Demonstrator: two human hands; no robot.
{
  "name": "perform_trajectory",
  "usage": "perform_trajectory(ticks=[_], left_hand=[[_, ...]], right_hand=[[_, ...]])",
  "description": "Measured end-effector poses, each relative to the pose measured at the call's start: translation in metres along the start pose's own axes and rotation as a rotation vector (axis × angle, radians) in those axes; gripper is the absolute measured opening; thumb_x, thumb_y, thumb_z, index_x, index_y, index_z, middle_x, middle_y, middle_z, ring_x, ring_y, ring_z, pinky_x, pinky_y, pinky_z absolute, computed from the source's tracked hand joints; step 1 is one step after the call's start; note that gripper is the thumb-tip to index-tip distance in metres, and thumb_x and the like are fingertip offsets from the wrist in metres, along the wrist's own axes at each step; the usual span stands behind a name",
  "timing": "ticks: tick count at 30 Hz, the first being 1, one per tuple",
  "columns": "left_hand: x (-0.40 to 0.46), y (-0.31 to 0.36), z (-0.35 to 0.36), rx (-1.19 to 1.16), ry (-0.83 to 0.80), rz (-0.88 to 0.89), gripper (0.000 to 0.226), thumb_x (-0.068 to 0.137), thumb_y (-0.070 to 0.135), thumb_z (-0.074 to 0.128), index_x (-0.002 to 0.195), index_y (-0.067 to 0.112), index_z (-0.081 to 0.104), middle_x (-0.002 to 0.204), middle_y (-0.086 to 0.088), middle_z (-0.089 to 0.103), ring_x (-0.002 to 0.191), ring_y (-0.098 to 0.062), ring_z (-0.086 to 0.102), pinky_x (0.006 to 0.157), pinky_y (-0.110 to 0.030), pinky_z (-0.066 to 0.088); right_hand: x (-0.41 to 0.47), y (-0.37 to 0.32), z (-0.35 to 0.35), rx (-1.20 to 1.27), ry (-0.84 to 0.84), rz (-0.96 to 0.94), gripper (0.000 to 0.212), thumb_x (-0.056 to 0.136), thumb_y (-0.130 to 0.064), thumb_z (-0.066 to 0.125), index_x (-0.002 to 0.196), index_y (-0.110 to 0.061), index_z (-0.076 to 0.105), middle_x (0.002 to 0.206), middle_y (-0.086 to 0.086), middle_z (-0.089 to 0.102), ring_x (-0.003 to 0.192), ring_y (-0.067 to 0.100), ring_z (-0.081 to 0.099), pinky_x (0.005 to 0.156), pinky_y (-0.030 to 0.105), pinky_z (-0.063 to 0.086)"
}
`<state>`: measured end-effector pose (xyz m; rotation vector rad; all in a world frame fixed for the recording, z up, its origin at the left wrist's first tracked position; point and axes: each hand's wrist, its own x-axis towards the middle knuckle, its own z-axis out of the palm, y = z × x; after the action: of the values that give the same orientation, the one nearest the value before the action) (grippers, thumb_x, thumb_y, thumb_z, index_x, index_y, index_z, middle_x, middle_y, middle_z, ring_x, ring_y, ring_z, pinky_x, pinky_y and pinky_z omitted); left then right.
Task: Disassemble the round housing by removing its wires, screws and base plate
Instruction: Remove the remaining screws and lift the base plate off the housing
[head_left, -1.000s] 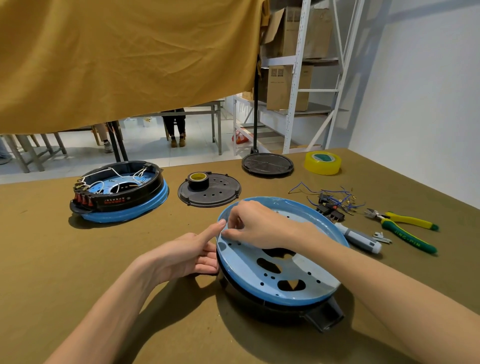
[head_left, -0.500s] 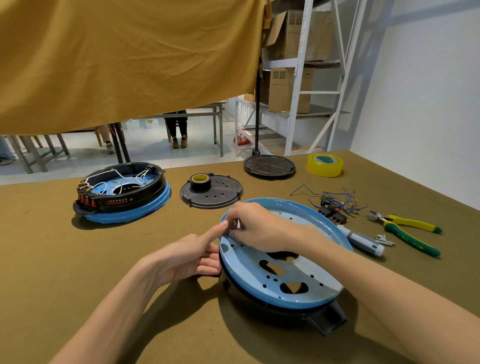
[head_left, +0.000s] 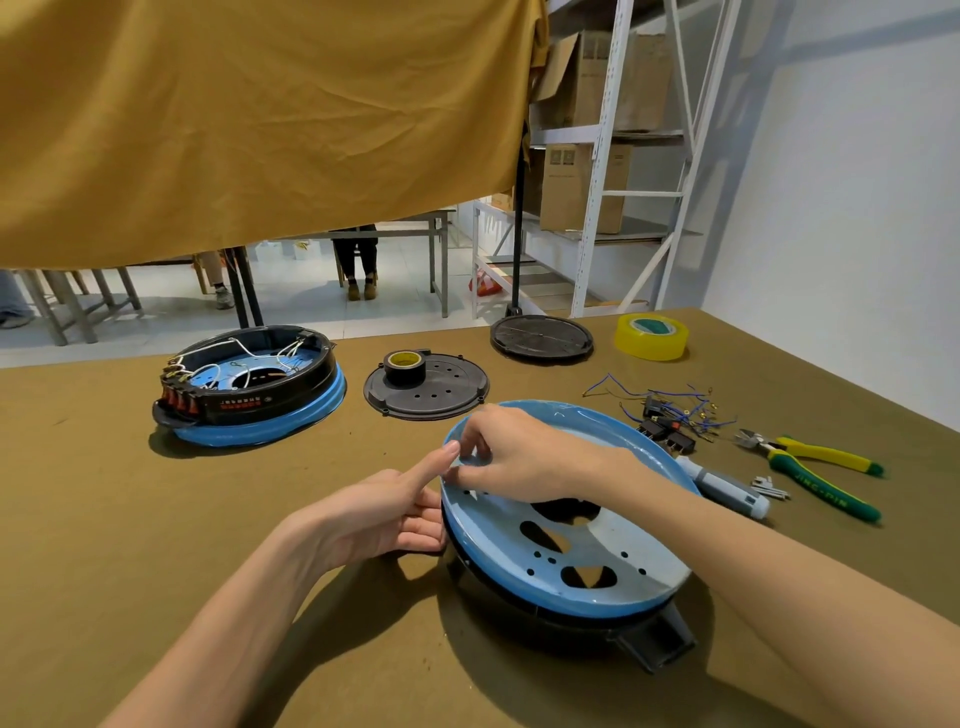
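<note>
1. The round housing (head_left: 566, 545) lies blue side up on the table (head_left: 130, 519) nearest the person

2. Left hand (head_left: 384, 512) braces its rim, index finger extended; right hand (head_left: 519, 457) pinches something small there, hardly shifted in the last second, so likely a screw still working loose

3. Beyond: removed wires (head_left: 670, 405), pliers (head_left: 815, 467), second housing (head_left: 249, 387)

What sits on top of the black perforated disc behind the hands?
A roll of black tape with a yellow core stands on the black perforated disc; whatever lies beneath the roll is hidden.
</note>
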<state>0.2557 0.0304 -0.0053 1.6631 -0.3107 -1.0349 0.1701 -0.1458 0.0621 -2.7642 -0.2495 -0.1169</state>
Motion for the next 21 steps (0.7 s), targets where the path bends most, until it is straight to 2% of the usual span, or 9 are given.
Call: perform_trajectory(ticks=[2, 4, 6, 10, 14, 18, 21], left_hand=[[0.001, 0.0, 0.0, 0.004, 0.006, -0.011, 0.13, 0.041, 0.088, 0.08, 0.13, -0.006, 0.063, 0.102, -0.012, 0.068, 0.09, -0.022, 0.062, 0.084, -0.031, 0.06], [0.002, -0.001, 0.0, 0.005, 0.004, -0.014, 0.128, 0.042, 0.088, 0.08, 0.127, -0.006, 0.063, 0.1, -0.012, 0.067, 0.088, -0.022, 0.061, 0.081, -0.029, 0.06], [0.003, -0.001, 0.0, -0.001, 0.0, -0.008, 0.122, 0.043, 0.088, 0.079, 0.121, -0.004, 0.066, 0.098, -0.011, 0.066, 0.085, -0.021, 0.06, 0.079, -0.028, 0.06], [0.001, -0.001, 0.001, 0.01, -0.015, -0.002, 0.109, 0.045, 0.09, 0.078, 0.111, 0.002, 0.069, 0.096, -0.012, 0.064, 0.085, -0.021, 0.059, 0.081, -0.028, 0.059], [-0.001, 0.001, 0.004, 0.027, -0.01, 0.002, 0.1, 0.042, 0.087, 0.08, 0.098, 0.005, 0.069, 0.089, -0.013, 0.06, 0.076, -0.019, 0.057, 0.069, -0.023, 0.058], [-0.005, 0.004, 0.009, 0.036, -0.007, 0.01, 0.101, 0.039, 0.086, 0.08, 0.1, 0.006, 0.066, 0.092, -0.012, 0.058, 0.083, -0.023, 0.054, 0.07, -0.025, 0.056], [-0.007, 0.004, 0.012, 0.05, 0.02, 0.03, 0.107, 0.039, 0.089, 0.076, 0.107, 0.007, 0.062, 0.096, -0.013, 0.056, 0.087, -0.025, 0.051, 0.073, -0.026, 0.055]], right_hand=[[0.001, 0.002, 0.003, -0.036, 0.016, 0.01, 0.026, 0.097, -0.041, 0.065, 0.09, -0.016, 0.07, 0.086, 0.0, 0.066, 0.078, 0.016, 0.061, 0.067, 0.034, 0.052], [0.001, 0.001, 0.003, -0.016, -0.001, -0.032, 0.015, 0.099, -0.03, 0.064, 0.094, -0.016, 0.069, 0.084, -0.01, 0.061, 0.077, 0.006, 0.057, 0.064, 0.022, 0.046], [0.001, 0.001, -0.001, -0.01, 0.003, -0.079, 0.004, 0.098, -0.02, 0.063, 0.097, -0.019, 0.066, 0.085, -0.014, 0.055, 0.077, 0.002, 0.052, 0.065, 0.019, 0.039], [-0.004, 0.005, -0.003, 0.004, 0.04, -0.121, 0.011, 0.098, -0.016, 0.063, 0.108, -0.016, 0.068, 0.098, -0.005, 0.06, 0.085, 0.007, 0.051, 0.075, 0.022, 0.044], [-0.012, 0.008, 0.003, -0.068, 0.065, -0.179, 0.013, 0.101, -0.015, 0.058, 0.112, -0.015, 0.065, 0.109, -0.002, 0.061, 0.097, 0.012, 0.054, 0.085, 0.027, 0.045], [-0.017, 0.012, 0.004, -0.142, 0.077, -0.22, 0.015, 0.104, -0.016, 0.054, 0.115, -0.013, 0.063, 0.113, 0.0, 0.061, 0.098, 0.011, 0.051, 0.085, 0.025, 0.041], [-0.016, 0.011, 0.001, -0.127, 0.083, -0.214, 0.014, 0.103, -0.018, 0.056, 0.112, -0.013, 0.065, 0.109, 0.001, 0.065, 0.096, 0.013, 0.056, 0.084, 0.027, 0.046]])
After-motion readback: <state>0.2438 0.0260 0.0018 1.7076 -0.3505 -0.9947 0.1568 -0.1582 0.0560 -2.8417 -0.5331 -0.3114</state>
